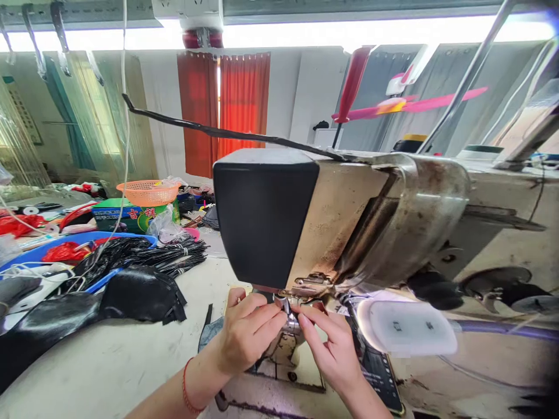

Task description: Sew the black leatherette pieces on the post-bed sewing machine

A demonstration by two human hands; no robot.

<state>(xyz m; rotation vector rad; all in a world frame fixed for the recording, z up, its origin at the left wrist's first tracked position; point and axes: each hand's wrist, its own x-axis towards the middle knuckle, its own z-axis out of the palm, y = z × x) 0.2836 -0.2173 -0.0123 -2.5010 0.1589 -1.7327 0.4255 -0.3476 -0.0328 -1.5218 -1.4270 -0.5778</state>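
Observation:
Both my hands meet under the head of a worn sewing machine [332, 215], right at its needle and presser foot [288, 308]. My left hand [247, 334], with a red cord round the wrist, has its fingers curled and pinched at the foot. My right hand [332, 349] pinches from the other side, fingertips touching the same spot. What the fingers hold is too small to make out. A dark piece of material [209, 334] lies under my left hand on the machine bed.
Black leather pieces [140, 294] and a bundle of black strips [179, 256] lie on the white table at left. A blue tray [52, 250], an orange basket [148, 191] and a green box stand behind. A white lamp [406, 329] sits beside my right hand.

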